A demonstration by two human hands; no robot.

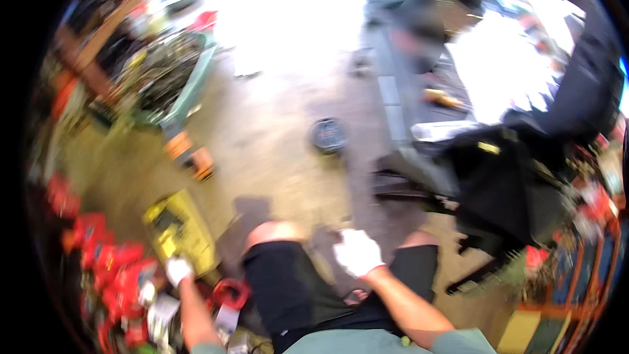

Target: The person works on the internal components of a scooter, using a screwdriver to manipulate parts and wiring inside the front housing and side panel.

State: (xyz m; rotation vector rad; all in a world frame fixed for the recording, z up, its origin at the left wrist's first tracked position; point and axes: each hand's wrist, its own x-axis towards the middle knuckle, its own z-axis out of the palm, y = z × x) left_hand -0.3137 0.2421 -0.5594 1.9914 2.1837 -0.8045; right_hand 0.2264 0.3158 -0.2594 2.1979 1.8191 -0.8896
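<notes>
My left hand [178, 270], in a white glove, is at the near end of a yellow tray [204, 246] on the left. Dark and yellow items lie in that tray. Blur hides what the left fingers do. My right hand [359, 252], also gloved in white, is in front of my lap, between my knees. Its fingers look curled together, and anything in them is too blurred to name. On the floor ahead sits a round dark object [328, 136].
A green bin [196, 85] of scrap-like pieces stands at the far left, with an orange-and-black object [190, 155] beside it. Red packages [121, 269] crowd my left. On the right are a grey frame [396, 105] and a black bag-like object [511, 190].
</notes>
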